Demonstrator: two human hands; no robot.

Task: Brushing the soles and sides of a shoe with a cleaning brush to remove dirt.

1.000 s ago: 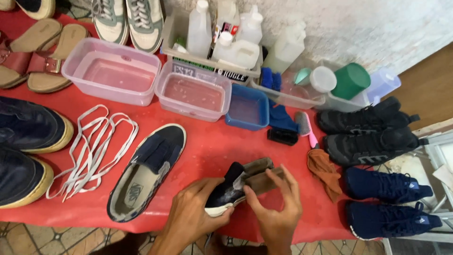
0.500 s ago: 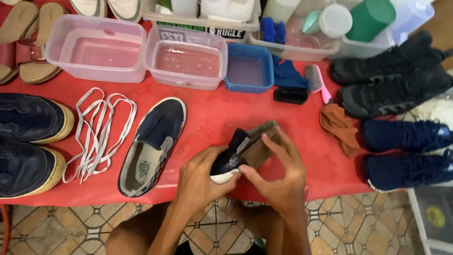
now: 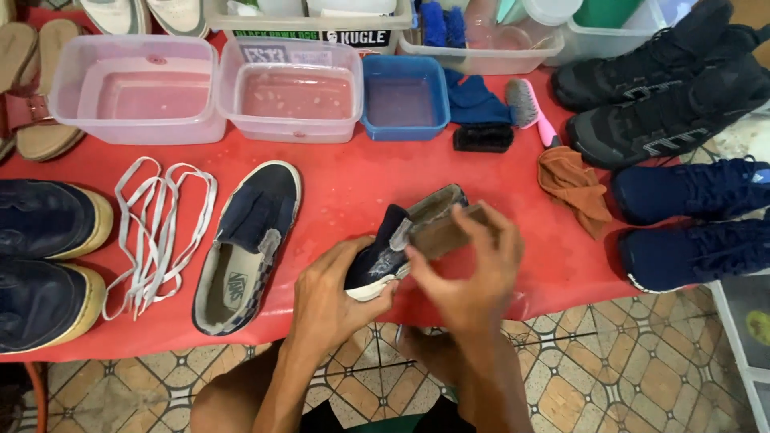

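Note:
My left hand (image 3: pixel 330 293) grips a small navy shoe with a white sole (image 3: pixel 383 255) from below, over the front edge of the red table (image 3: pixel 353 188). Against the shoe's upper side my right hand (image 3: pixel 473 269) presses a brown block-shaped brush (image 3: pixel 446 232). The shoe's matching navy mate (image 3: pixel 249 240) lies on the table to the left, its opening facing up.
White laces (image 3: pixel 156 224) lie left of the mate, beside two dark shoes (image 3: pixel 44 265). At the back stand two clear tubs of water (image 3: pixel 136 88), a blue tub (image 3: pixel 403 96), brushes (image 3: pixel 525 104) and a brown cloth (image 3: pixel 573 188). Black and navy sneakers (image 3: pixel 682 200) fill the right side.
The view has tilted down toward the table's front edge and the tiled floor. My right hand has shifted along the shoe with the brush.

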